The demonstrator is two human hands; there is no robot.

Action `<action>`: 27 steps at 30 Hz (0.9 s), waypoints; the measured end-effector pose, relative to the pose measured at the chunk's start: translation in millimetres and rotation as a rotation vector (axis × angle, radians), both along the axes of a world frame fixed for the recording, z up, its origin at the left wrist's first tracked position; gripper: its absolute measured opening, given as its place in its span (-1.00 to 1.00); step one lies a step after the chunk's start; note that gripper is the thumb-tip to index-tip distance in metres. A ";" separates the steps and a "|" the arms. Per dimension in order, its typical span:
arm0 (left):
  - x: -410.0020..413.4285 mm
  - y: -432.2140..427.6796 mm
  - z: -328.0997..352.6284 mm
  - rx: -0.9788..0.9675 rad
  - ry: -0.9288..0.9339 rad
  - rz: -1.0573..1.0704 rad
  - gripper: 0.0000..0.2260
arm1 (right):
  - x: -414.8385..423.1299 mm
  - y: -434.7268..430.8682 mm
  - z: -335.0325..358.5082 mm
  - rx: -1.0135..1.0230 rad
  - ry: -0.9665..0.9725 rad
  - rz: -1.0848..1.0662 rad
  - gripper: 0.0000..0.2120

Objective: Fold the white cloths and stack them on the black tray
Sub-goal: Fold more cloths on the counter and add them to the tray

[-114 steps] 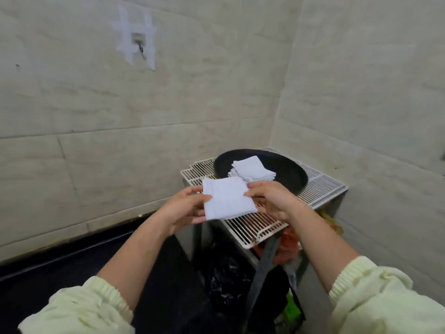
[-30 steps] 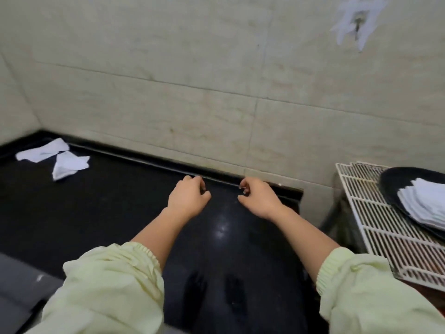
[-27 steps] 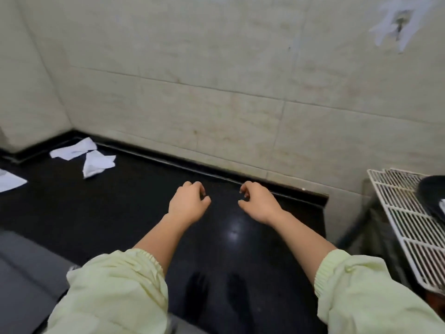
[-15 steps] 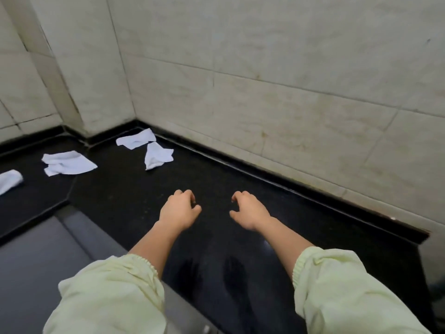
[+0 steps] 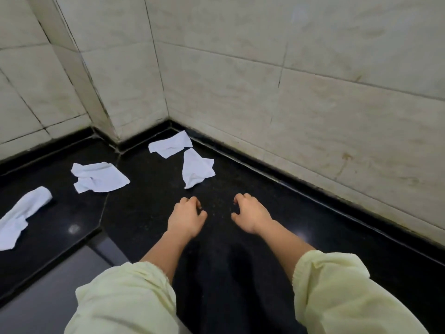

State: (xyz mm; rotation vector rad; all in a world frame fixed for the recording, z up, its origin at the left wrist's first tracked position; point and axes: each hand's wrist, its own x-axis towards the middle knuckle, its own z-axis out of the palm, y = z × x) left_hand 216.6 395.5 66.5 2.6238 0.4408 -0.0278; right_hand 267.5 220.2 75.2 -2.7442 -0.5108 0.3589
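Walls (image 5: 265,92): cream marble-look tiles, meeting in a corner.
Floor (image 5: 149,208): glossy black stone, black skirting (image 5: 313,189).
Lower left: grey slab (image 5: 48,297).

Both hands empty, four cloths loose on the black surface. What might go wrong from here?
1. The nearest cloth lies crumpled close beside the corner cloth; either the left hand or right hand may drag both.
2. The far-left cloth runs off the frame edge, so it may get missed.
3. The black tray is out of view; a fold may loosen in transit.
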 end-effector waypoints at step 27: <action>185.7 141.3 -112.7 -0.293 0.093 -0.065 -0.82 | 196.8 182.4 -115.1 -0.064 0.096 -0.233 -0.61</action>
